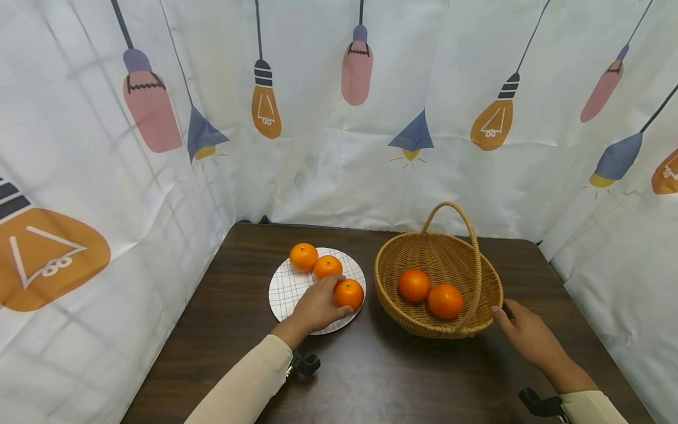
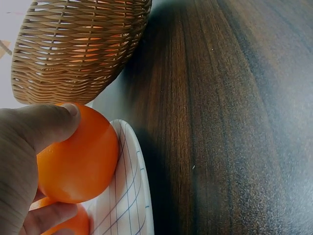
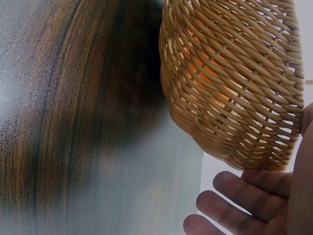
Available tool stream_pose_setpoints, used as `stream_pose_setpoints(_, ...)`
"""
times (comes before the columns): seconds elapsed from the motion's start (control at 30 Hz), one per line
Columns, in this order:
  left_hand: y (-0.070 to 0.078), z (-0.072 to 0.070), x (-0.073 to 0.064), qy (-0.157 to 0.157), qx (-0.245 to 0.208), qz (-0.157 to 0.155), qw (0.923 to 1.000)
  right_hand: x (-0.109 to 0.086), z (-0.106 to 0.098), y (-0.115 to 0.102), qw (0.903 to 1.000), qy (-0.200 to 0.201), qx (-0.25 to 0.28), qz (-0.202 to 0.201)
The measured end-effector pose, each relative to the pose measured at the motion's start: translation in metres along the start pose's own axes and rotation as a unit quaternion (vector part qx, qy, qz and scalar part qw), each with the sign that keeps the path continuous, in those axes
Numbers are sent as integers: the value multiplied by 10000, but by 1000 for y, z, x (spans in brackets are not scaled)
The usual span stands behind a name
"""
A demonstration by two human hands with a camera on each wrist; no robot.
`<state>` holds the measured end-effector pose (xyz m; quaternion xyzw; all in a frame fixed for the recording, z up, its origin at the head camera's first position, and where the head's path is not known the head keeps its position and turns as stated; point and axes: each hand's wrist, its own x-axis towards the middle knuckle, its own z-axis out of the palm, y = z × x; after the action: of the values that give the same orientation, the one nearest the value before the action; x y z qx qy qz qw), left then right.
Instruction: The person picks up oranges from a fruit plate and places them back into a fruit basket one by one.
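Note:
My left hand (image 1: 318,305) grips an orange (image 1: 349,294) at the right side of a white plate (image 1: 286,297) with a blue grid. In the left wrist view the thumb lies on top of that orange (image 2: 88,156) and fingers are on its far side; whether it touches the plate I cannot tell. Two more oranges sit on the plate, one at the back (image 1: 303,257) and one in the middle (image 1: 326,267). My right hand (image 1: 532,335) holds the right rim of a wicker basket (image 1: 389,288), thumb over the rim and a finger against the outside.
Inside the basket lie two oranges, one left (image 1: 414,285) and one right (image 1: 445,301). Its arched handle (image 1: 477,265) rises above them. Plate and basket stand side by side on a dark wooden table (image 1: 381,377). A white lamp-print curtain (image 1: 328,165) hangs behind and at both sides.

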<state>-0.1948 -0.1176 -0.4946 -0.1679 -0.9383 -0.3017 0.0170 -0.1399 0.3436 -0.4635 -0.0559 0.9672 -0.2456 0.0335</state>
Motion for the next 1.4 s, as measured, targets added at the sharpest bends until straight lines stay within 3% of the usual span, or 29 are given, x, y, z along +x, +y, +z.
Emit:
stream_pose_setpoints(0.47, 0, -2, 1, 39, -14, 156, 9999, -1, 1, -1, 10000, 18, -12, 17)
stream_pose_setpoints(1.1, 12, -26, 7, 200, -28, 606, 9980, 0, 0, 1, 10000, -26, -43, 20)
stream_pose_setpoints(1.4, 21, -41, 10, 334, -243, 821, 9958, -1, 0, 0, 10000, -51, -18, 49)
